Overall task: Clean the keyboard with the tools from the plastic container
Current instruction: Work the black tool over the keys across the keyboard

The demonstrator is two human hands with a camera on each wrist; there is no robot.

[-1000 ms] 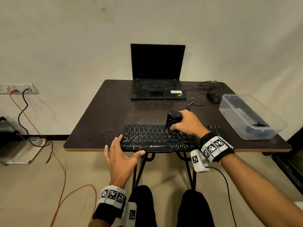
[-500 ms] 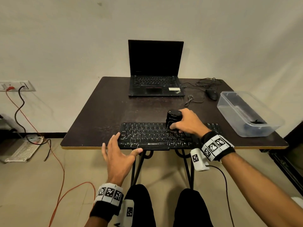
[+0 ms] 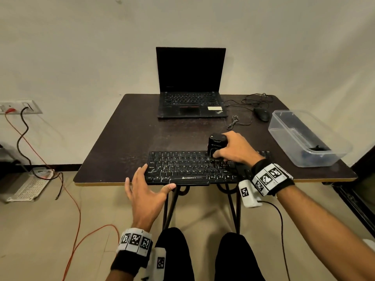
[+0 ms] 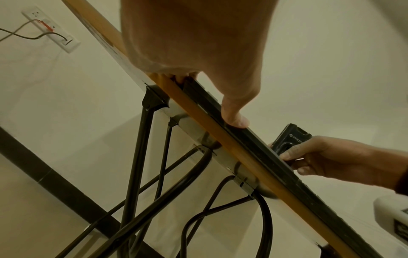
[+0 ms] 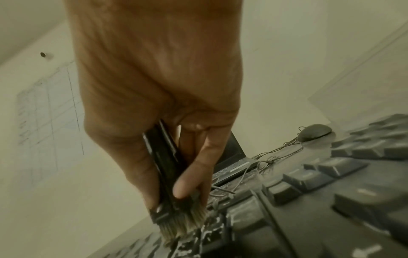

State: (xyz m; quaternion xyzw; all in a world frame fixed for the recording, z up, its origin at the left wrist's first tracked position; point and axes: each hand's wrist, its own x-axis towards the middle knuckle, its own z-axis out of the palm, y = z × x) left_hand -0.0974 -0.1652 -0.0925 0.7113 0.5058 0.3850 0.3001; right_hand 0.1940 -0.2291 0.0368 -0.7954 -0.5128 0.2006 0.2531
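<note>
A black keyboard [image 3: 188, 168] lies at the table's front edge, dusted with white specks. My right hand [image 3: 233, 149] grips a black cleaning brush [image 3: 216, 146] upright on the upper key rows, right of centre. Its pale bristles [image 5: 183, 227] press onto the keys [image 5: 331, 174] in the right wrist view. My left hand [image 3: 147, 191] steadies the keyboard's front left corner, fingers straight on the keys and thumb [image 4: 235, 118] against the front edge. The left wrist view also shows the brush [image 4: 291, 139] held in the right hand [image 4: 326, 157].
A clear plastic container [image 3: 304, 138] with a dark item inside stands at the right of the table [image 3: 125, 142]. A laptop [image 3: 190, 86] sits open at the back, with a mouse [image 3: 261, 114] and cable beside it. Cables run across the floor at left.
The brush and right hand have stayed over the same upper right keys. The left hand keeps its hold at the keyboard corner. The head view has shifted slightly.
</note>
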